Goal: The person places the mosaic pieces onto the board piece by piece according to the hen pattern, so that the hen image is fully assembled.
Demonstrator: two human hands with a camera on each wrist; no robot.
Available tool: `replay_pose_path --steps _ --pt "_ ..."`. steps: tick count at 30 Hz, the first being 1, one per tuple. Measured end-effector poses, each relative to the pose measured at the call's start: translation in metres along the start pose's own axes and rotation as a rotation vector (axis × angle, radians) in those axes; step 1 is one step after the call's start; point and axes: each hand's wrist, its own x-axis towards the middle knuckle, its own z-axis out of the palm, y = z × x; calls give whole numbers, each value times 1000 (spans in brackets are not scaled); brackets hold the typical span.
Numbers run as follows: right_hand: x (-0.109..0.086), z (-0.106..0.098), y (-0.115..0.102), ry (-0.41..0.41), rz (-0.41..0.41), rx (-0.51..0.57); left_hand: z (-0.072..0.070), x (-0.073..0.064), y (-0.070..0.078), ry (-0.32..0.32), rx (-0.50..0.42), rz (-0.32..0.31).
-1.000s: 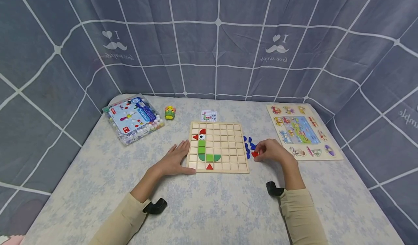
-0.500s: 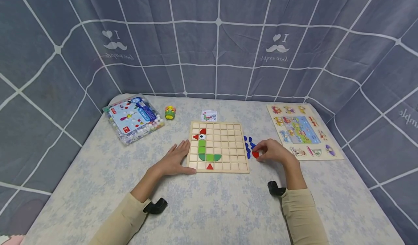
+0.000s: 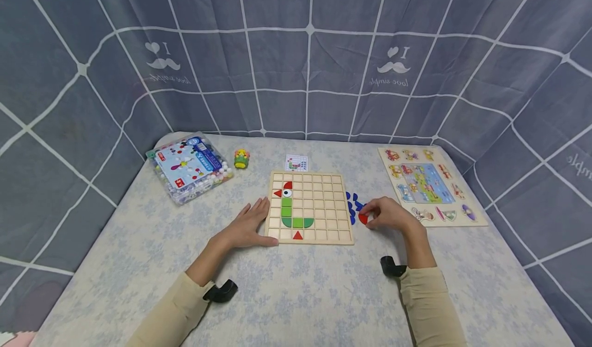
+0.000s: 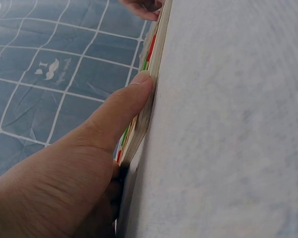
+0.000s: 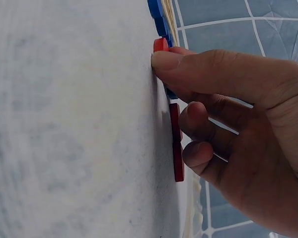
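A wooden grid board (image 3: 324, 208) lies on the table, bearing red, green and eye-printed pieces set in a bird-like shape. My left hand (image 3: 247, 226) rests along the board's left edge with fingers straight; in the left wrist view its thumb (image 4: 124, 106) touches the board's rim. To the right of the board, my right hand (image 3: 388, 214) pinches a small red piece (image 3: 363, 219) with a rounded edge, between thumb and index finger. Beside it lie several blue pieces (image 3: 350, 206). Two more red pieces (image 5: 178, 161) lie under the curled fingers in the right wrist view.
A small pattern card (image 3: 296, 163) lies behind the board. A clear box of beads (image 3: 189, 167) and a small yellow-green toy figure (image 3: 241, 159) stand at the back left. A wooden picture puzzle (image 3: 427, 185) lies at the right. Curtains surround the table.
My right hand has shifted very slightly to the right, and the red piece in its fingers has turned, showing more of its rounded side. The left hand has stayed put.
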Motion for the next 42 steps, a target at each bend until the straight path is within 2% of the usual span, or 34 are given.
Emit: replay_pose_path --steps 31,37,42 --pt "2 3 -4 27 -9 5 0 0 0 -4 -3 -12" --pt "6 7 -9 29 -52 0 0 -1 1 -1 -7 -5" --pt "11 10 -21 18 -98 0 -1 0 1 3 -13 -2"
